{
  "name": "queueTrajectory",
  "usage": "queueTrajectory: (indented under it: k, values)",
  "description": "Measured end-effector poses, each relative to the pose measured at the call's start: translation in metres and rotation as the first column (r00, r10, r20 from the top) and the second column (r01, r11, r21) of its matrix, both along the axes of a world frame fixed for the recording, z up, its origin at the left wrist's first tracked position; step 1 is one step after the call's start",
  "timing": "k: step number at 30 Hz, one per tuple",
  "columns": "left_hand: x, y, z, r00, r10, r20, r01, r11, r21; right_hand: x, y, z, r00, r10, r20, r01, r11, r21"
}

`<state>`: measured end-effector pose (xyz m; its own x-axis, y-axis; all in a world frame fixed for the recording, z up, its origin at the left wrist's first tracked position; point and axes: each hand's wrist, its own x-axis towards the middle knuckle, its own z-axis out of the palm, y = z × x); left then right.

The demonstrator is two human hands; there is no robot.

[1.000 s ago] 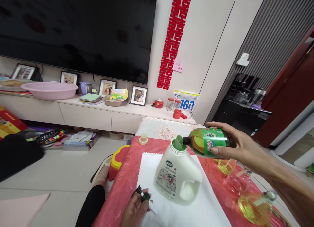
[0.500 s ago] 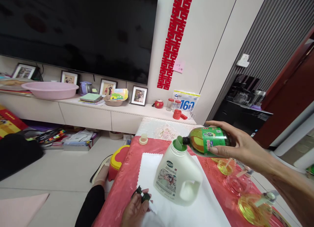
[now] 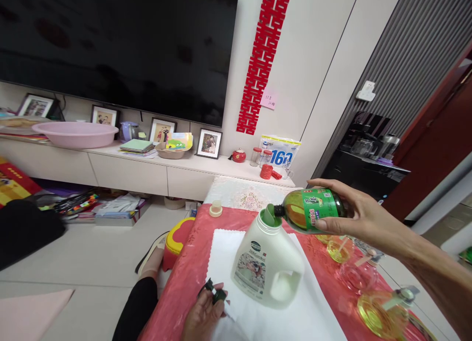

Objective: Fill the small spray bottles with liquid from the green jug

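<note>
My right hand (image 3: 354,211) is wrapped round a green-labelled bottle (image 3: 309,209), tipped on its side. The bottle's black neck rests at the green spout in the mouth of a pale laundry detergent jug (image 3: 267,267). Upright on a white cloth (image 3: 317,311), the jug has its handle toward the right. In front and to its left, my left hand (image 3: 206,309) is closed on a dark green pump top (image 3: 216,293), whose pale tube points down to the right. Whether liquid is flowing is hidden by the spout.
A translucent cap (image 3: 216,209) sits on the red tablecloth (image 3: 177,301) behind. Several pump bottles of yellow and pink liquid, one a yellow bottle (image 3: 379,314), line the right edge. A red and yellow stool (image 3: 179,240) stands left of the table, beside my leg.
The tilted bottle has shifted very slightly left and up, its neck still at the jug's spout. My left hand and the jug stay where they were.
</note>
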<state>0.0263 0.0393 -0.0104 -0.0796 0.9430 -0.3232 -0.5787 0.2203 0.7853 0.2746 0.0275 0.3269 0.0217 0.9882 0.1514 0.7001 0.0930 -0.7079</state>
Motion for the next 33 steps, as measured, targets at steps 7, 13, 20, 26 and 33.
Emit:
queueTrajectory:
  k: [7,13,20,26,33]
  values:
    - [0.0,0.0,-0.001,1.0,0.012,-0.003,-0.012,1.0,0.0,0.0,0.001,0.004,0.999,0.01,0.04,-0.009,0.999,-0.032]
    - [0.0,0.0,-0.001,1.0,-0.002,-0.017,0.002,1.0,0.009,0.002,0.008,0.008,0.99,0.054,0.133,-0.049,0.998,-0.04]
    - [0.0,0.001,0.003,1.0,-0.007,0.002,0.007,1.0,-0.005,-0.004,0.016,0.02,0.975,0.11,0.193,-0.103,0.994,-0.046]
    - [-0.002,0.002,-0.006,1.0,-0.024,0.006,0.024,1.0,0.017,-0.008,0.019,0.03,0.953,0.151,0.261,-0.141,0.988,-0.059]
    - [-0.002,0.001,-0.011,1.0,-0.019,0.006,0.019,0.999,0.038,-0.01,0.03,0.039,0.913,0.228,0.338,-0.207,0.973,-0.098]
